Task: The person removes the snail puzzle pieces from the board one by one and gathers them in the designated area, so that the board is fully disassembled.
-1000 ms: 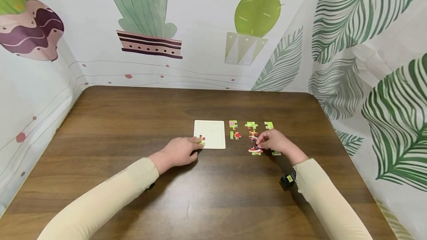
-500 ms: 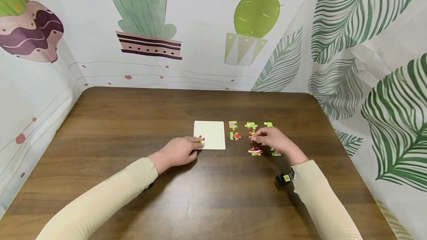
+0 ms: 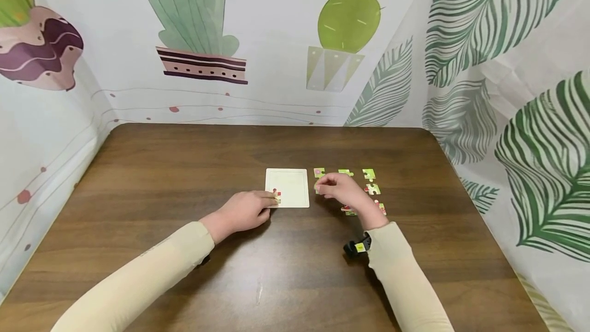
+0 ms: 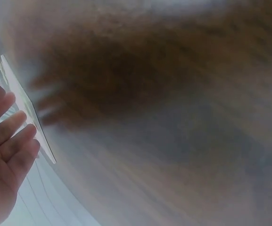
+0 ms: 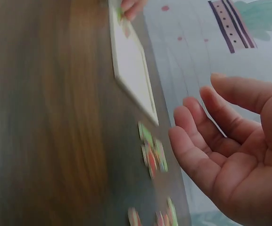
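Observation:
My left hand [image 3: 239, 211] rests its straight fingers at the lower left corner of a pale square puzzle tray [image 3: 295, 183]. Beside those fingertips, a red and green puzzle piece [image 3: 278, 195] lies in that corner. In the left wrist view my left hand [image 4: 8, 155] has loosely bent fingers beside the white tray edge. My right hand [image 3: 345, 193] hovers just right of the tray, over the loose pieces, hiding some. The right wrist view has the right hand [image 5: 230, 136] with relaxed, curved fingers, thumb and fingertips apart, holding nothing; loose puzzle pieces [image 5: 150, 153] lie below it.
Several loose pieces lie right of the tray, including a green piece with a pink flower [image 3: 319, 172], a green corner piece [image 3: 369, 173] and a green-white one [image 3: 373, 189]. The brown wooden table [image 3: 175, 168] meets a cactus-printed cloth [image 3: 272, 91] behind.
My right hand has moved left, from the middle column of loose pieces toward the tray, uncovering pieces at the right. My left hand stays at the tray's corner. The head view has shifted slightly.

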A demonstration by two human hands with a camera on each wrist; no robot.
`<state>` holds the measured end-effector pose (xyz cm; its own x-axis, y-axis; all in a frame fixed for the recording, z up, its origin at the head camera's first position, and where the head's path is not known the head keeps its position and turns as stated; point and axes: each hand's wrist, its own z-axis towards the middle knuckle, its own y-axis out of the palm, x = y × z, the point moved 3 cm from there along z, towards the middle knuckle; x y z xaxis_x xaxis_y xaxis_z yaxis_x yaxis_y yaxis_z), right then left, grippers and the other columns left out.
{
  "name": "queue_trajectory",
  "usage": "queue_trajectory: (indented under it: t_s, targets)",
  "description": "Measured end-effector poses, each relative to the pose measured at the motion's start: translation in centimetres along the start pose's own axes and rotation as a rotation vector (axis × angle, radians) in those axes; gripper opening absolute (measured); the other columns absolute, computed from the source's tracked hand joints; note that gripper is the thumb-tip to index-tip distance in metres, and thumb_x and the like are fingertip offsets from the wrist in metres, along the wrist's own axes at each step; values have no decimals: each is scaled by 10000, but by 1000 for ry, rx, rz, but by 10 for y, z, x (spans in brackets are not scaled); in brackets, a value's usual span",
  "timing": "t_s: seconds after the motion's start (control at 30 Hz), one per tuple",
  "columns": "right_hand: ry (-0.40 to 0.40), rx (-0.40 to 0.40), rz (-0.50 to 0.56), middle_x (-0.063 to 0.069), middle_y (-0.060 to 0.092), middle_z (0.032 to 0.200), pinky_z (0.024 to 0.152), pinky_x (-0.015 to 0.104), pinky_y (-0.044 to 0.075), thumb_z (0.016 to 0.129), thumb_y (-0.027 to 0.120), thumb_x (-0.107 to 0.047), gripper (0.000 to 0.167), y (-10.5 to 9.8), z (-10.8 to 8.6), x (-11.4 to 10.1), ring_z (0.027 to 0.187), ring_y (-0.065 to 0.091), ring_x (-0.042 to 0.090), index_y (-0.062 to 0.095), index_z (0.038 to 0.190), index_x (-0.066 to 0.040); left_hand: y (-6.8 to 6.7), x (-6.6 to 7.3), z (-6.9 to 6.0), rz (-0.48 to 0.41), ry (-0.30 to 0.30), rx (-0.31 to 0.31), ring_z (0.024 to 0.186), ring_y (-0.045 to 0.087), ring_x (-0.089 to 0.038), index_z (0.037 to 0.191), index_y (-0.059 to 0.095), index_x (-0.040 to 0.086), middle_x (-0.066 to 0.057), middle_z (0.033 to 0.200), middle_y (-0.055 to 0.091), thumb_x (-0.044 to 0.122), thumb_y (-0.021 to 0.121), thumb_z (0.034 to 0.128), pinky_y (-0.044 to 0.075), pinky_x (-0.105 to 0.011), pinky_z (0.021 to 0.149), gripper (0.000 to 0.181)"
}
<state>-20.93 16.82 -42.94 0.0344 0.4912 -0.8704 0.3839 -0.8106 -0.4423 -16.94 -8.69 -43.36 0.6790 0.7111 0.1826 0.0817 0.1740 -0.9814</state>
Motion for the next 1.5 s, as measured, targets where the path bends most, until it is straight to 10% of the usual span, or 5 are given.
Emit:
queue_trajectory:
  t_s: [0.6,1.1,1.5]
  targets:
    - [20,83,45,195,742,1063,791,224,557,922,695,-94,245,49,22,-17,882,652,125,737,1112,55,0,-6,-18,58,-21,-20,1286,662,-303,1234,741,70,-138,1355,697,150,634,932,570,-443,1005,330]
    - [54,3,4,160,775,1132,842,240,580,900,694,-92,233,70,35,-21,1019,699,188,764,1103,-3,1,-11,-19,21,-5,-69,1334,628,-301,1301,707,53,-127,1411,664,133,616,929,552,-446,1041,391]
    - [130,-107,17,191,778,1100,827,236,603,897,703,-14,231,70,45,-30,824,659,50,747,1113,56,2,-9,-19,20,2,-120,1367,601,-300,1360,666,57,-125,1461,623,128,599,926,536,-452,1067,445]
